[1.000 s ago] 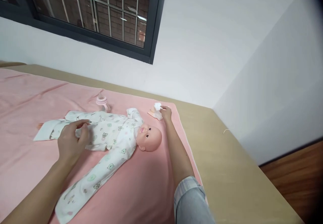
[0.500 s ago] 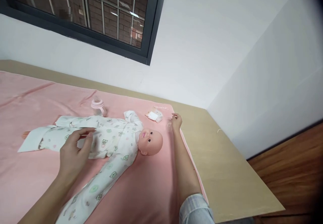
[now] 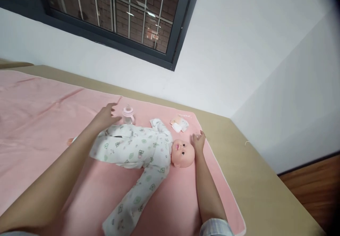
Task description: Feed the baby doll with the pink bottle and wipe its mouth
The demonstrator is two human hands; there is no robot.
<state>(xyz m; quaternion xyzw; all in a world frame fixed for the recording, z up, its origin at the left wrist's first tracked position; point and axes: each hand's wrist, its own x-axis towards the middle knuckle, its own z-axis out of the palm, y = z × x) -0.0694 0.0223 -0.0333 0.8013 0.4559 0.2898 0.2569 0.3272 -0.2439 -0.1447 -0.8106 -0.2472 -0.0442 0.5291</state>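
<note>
Spread open, the left hand (image 3: 106, 116) hovers just beside the baby bottle (image 3: 128, 116), its fingertips pointing at the bottle and holding nothing that I can see. Over by the doll's head, the right hand (image 3: 199, 141) has its fingers curled near something small and clear, too small for me to tell whether it's gripped. Nearest of all, 1 long printed sleeve (image 3: 136, 200) stretches over the pink mat (image 3: 159, 207) towards the person. Next comes the doll (image 3: 183, 153), face up in a white patterned outfit (image 3: 140, 147), head by the right wrist, legs running partly behind the left forearm. Upright past its waist stands the bottle, pink collar and handle showing, to the right of the left fingertips. Small white and orange packaging (image 3: 179, 123) lies near the mat's far corner. Pale wood tabletop (image 3: 255, 183) shows around the mat, with a thin white strand (image 3: 247, 143) at its right edge. Farther back, white walls (image 3: 225, 51) meet in a corner, and a dark-framed window (image 3: 174, 44) has metal bars, brickwork beyond.
</note>
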